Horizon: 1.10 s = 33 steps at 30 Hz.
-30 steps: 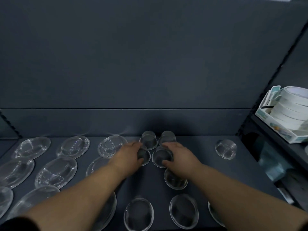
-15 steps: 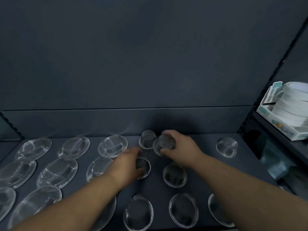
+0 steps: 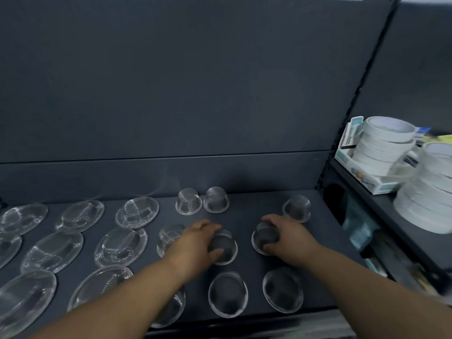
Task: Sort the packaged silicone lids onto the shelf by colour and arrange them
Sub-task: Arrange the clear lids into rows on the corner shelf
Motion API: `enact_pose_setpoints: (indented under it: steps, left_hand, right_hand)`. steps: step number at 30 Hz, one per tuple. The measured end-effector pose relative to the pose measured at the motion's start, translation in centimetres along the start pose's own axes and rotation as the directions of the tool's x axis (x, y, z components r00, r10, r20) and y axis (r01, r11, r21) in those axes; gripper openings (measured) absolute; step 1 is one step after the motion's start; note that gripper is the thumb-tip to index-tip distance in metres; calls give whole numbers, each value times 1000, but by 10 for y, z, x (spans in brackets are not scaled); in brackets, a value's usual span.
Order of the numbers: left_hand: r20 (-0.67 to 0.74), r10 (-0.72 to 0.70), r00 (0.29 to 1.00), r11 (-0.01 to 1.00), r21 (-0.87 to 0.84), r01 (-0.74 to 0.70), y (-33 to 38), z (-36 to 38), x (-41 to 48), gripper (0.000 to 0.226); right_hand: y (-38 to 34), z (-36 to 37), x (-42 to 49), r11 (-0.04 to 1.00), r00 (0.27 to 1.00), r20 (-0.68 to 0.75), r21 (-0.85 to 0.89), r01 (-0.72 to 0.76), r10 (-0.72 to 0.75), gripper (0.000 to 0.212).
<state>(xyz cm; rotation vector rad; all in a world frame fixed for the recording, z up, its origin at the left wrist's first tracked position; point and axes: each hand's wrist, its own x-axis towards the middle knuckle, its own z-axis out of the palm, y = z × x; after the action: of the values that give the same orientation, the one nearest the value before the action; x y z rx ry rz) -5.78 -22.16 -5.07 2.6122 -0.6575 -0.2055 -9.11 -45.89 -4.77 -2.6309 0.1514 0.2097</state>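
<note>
Clear packaged silicone lids lie in rows on a dark shelf (image 3: 244, 216). My left hand (image 3: 195, 243) grips a small clear lid (image 3: 223, 247) in the middle of the shelf. My right hand (image 3: 287, 237) grips another small clear lid (image 3: 264, 239) to its right. Two small lids (image 3: 188, 201) (image 3: 216, 199) stand side by side at the back. One more small lid (image 3: 296, 207) sits at the back right. Large flat clear lids (image 3: 137, 212) fill the left half. Two mid-sized lids (image 3: 228, 294) (image 3: 283, 291) lie near the front edge.
The shelf has a dark back wall (image 3: 171, 94) and a right upright (image 3: 342, 148). On the neighbouring shelf to the right a box of white tape rolls (image 3: 376, 152) stands, with a second stack of white rolls (image 3: 425, 199) beside it.
My right hand has carried its small lid from the back middle out to the right and set it lower on the shelf. My left hand stayed on the middle lid.
</note>
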Motion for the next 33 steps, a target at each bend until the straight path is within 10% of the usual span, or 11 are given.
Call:
enact_pose_setpoints:
  steps: [12, 20, 25, 33]
  left_hand:
    - [-7, -94, 996, 996, 1, 94, 16, 15, 0, 64]
    - [-102, -133, 986, 988, -92, 123, 12, 8, 3, 62]
    - [-135, -150, 979, 988, -64, 142, 0, -4, 14, 61]
    - [-117, -264, 957, 960, 62, 272, -32, -26, 32, 55]
  right_hand:
    - [14, 4, -13, 996, 996, 20, -7, 86, -86, 68]
    - [44, -20, 26, 998, 964, -262, -24, -57, 48, 62]
    - [62, -24, 54, 966, 959, -149, -55, -251, 241, 77]
    - [16, -12, 68, 994, 988, -118, 43, -100, 104, 64]
